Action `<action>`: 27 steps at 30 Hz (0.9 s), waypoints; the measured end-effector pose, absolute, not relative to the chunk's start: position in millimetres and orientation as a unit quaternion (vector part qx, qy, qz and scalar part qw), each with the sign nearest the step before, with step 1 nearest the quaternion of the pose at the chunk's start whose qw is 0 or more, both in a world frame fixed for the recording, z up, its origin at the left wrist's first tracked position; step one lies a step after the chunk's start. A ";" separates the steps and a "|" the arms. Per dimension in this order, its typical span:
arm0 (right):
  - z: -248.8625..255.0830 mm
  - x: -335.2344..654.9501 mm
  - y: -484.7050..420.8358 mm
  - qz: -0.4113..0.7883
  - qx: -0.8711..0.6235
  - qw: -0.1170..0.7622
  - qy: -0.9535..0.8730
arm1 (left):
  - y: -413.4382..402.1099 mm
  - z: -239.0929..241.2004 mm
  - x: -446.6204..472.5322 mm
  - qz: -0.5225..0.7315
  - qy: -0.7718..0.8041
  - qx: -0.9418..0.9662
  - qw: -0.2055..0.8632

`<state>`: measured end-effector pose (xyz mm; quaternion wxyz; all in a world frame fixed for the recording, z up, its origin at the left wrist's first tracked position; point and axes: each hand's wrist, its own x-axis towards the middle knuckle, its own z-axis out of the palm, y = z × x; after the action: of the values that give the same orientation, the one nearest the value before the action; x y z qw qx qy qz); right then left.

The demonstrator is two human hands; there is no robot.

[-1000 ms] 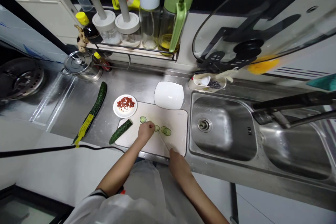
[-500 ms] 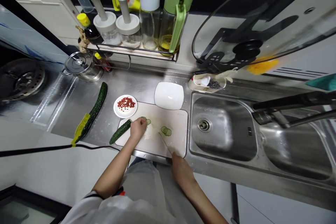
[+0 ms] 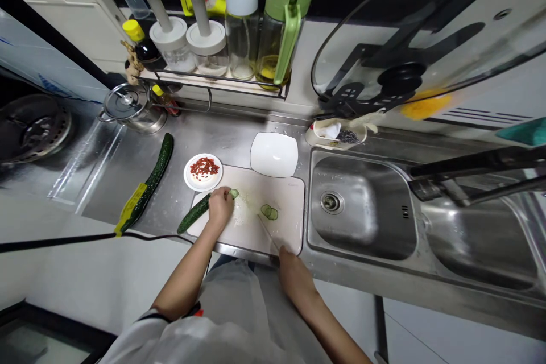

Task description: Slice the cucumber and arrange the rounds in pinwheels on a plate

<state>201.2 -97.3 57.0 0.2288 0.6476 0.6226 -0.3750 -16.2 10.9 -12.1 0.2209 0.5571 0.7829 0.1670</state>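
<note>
A pale cutting board (image 3: 281,196) lies on the steel counter beside the sink. My left hand (image 3: 220,207) rests closed on the cut end of a half cucumber (image 3: 194,214) at the board's left edge, with one cucumber slice (image 3: 234,194) just past its fingers. Two more slices (image 3: 269,212) lie overlapped near the board's middle. My right hand (image 3: 292,273) is at the board's near edge, gripping a knife (image 3: 268,233) whose blade points up over the board.
A small white dish of red berries (image 3: 203,171) and an empty white square dish (image 3: 273,154) sit behind the board. A whole cucumber (image 3: 150,183) with a yellow band lies left. A double steel sink (image 3: 362,205) is right; condiment bottles stand on a rack (image 3: 213,77) behind.
My left hand slid left across the board from the slices to the cut end of the half cucumber. The right hand with the knife barely moved.
</note>
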 end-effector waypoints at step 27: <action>68.0 194.8 -97.6 -0.378 0.652 0.246 0.609 | 18.7 -15.9 67.7 0.009 0.655 0.644 0.396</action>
<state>194.8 -97.6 68.0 0.2465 0.6523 0.6090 -0.3779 67.7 18.7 -15.9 0.3963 0.6436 0.6547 0.0091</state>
